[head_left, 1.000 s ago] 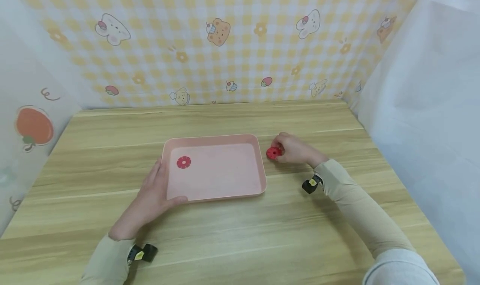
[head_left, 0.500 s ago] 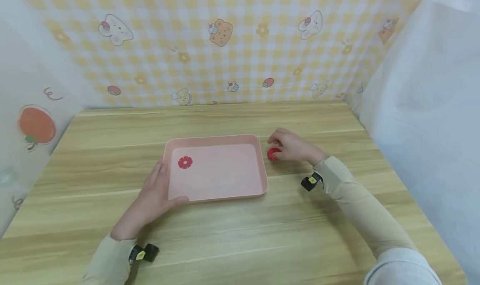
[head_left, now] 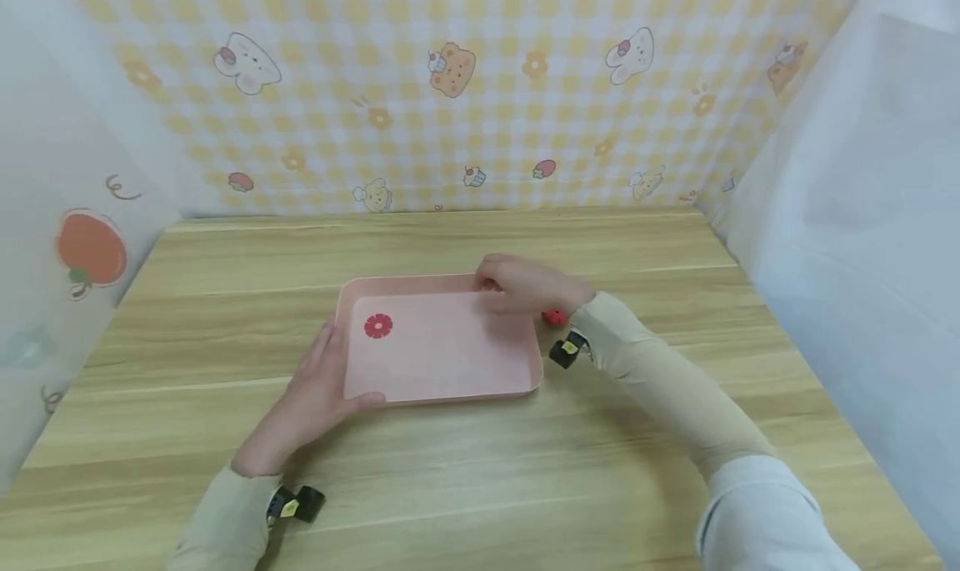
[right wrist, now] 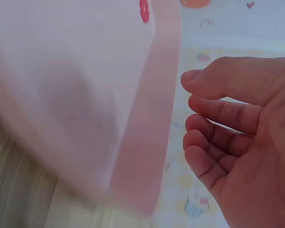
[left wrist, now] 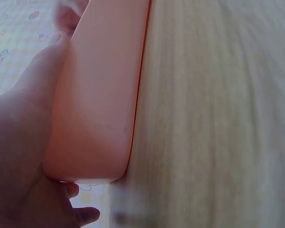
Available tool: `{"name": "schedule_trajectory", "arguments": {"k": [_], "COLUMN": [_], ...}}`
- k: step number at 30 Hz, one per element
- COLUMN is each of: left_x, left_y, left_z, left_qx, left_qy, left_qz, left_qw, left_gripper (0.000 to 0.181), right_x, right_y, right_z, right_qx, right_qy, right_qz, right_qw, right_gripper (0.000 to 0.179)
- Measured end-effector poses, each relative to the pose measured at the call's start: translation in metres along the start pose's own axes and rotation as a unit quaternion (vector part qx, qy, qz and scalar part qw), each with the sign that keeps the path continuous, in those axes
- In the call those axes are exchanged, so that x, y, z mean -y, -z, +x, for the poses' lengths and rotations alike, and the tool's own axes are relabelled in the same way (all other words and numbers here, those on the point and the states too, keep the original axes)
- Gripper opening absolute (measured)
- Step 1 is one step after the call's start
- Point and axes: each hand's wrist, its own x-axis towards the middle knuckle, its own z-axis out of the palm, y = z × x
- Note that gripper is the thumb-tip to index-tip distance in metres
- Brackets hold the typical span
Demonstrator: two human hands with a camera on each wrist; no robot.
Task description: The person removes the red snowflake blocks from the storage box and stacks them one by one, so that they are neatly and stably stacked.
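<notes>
A shallow pink tray (head_left: pixel 442 346) lies on the table, a flat red notched disc (head_left: pixel 378 326) inside near its left end. My left hand (head_left: pixel 315 388) holds the tray's near left corner, fingers along the left side and thumb at the front rim. In the left wrist view that hand (left wrist: pixel 23 142) wraps the corner of the tray (left wrist: pixel 95 95). Over the tray's far right part hovers my right hand (head_left: pixel 525 286); in the right wrist view its fingers (right wrist: pixel 213 152) are loosely curled around nothing. Another red notched piece (head_left: pixel 555 317) sits right of the tray, partly hidden by the right wrist.
The wood-grain table (head_left: pixel 450 488) extends around the tray. A yellow checked cloth (head_left: pixel 405 104) with cartoon prints stands behind it, and white sheets (head_left: pixel 870 246) hang at the sides. A small black camera is strapped to each wrist.
My right hand has let go of the red piece beside the tray and moved left over the tray. The left hand stays at its corner; the head view shifts slightly.
</notes>
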Motion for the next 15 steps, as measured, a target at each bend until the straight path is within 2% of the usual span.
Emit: {"name": "schedule_trajectory", "arguments": {"k": [8,15], "left_x": [-0.001,0.002], "left_y": [-0.004,0.002], "left_z": [-0.003,-0.001], "left_qx": [0.008,0.003], "left_qy": [0.014,0.004], "left_qz": [-0.006,0.003], "left_qw": [0.9999,1.0000], "left_gripper": [0.126,0.125], "right_x": [0.024,0.049], "right_y": [-0.018,-0.029], "right_z": [0.038,0.065], "right_qx": [0.039,0.078], "right_qy": [0.047,0.047], "right_qz": [0.007,0.048], "right_qw": [0.9981,0.9947], "right_gripper": [0.023,0.021]}}
